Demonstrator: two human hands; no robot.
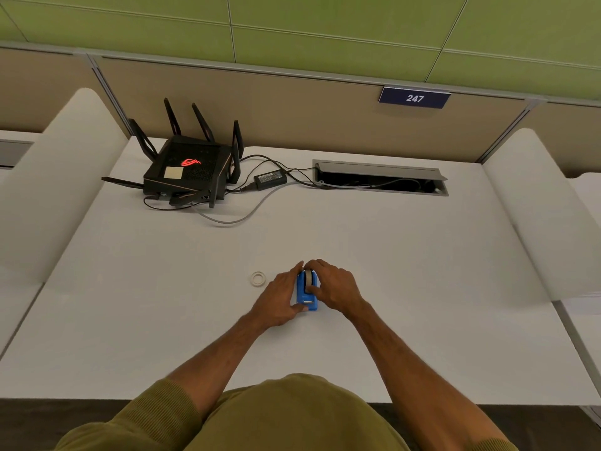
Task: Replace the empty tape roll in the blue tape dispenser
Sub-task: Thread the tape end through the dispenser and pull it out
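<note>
Head camera looks down on a white bench (390, 255), where a small blue plastic tape dispenser (306, 296) stands near the front edge. Both hands clasp it: the left hand (282, 296) wraps its left side with the thumb at the near end, and the right hand (335, 288) curls over the top and right side. A grey roll seems seated inside, though fingers partly hide it. Just left lies a thin, pale ring-shaped tape core (258, 278), apart from the hands.

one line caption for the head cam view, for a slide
Both hands, left and right, flank the blue tape dispenser on the white desk; a small tape ring lies beside it.
</note>
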